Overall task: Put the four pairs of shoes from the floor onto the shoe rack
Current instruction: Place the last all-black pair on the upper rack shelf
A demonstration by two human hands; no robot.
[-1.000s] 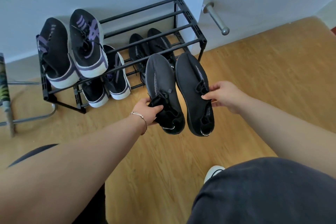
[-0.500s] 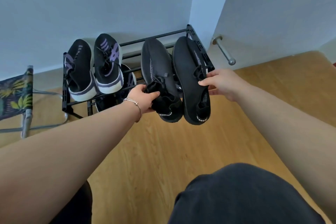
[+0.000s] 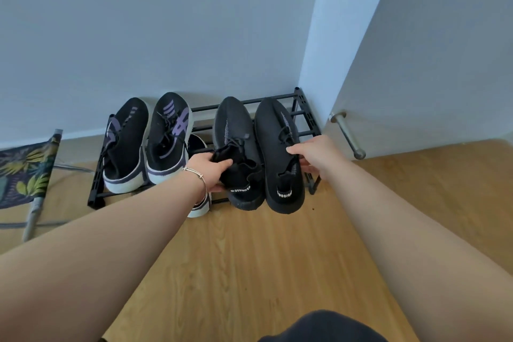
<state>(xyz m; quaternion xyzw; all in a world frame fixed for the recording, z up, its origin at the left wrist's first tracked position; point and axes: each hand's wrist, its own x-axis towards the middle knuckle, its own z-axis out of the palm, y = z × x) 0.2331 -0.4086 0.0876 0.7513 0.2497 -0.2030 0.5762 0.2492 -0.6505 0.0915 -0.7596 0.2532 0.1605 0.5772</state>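
A black metal shoe rack point(image 3: 302, 116) stands against the wall. On the left of its top tier sits a pair of black and purple sneakers point(image 3: 166, 141) with white soles. Two plain black knit sneakers lie on the right of the top tier, toes to the wall, heels over the front edge. My left hand point(image 3: 208, 172) grips the collar of the left black sneaker point(image 3: 236, 130). My right hand point(image 3: 313, 153) holds the side of the right black sneaker point(image 3: 274, 141). A white-soled shoe point(image 3: 198, 207) on the lower tier peeks out under my left wrist; the rest of that tier is hidden.
A door with a metal handle point(image 3: 347, 133) stands right of the rack. A folding chair with leaf-print fabric point(image 3: 25, 172) stands at the left. The floor point(image 3: 263, 258) is light wood. My dark-clothed knee shows at the bottom edge.
Both hands carried the black sneakers forward from above the floor onto the right side of the rack's top tier. The lower pair of black shoes is now covered from view.
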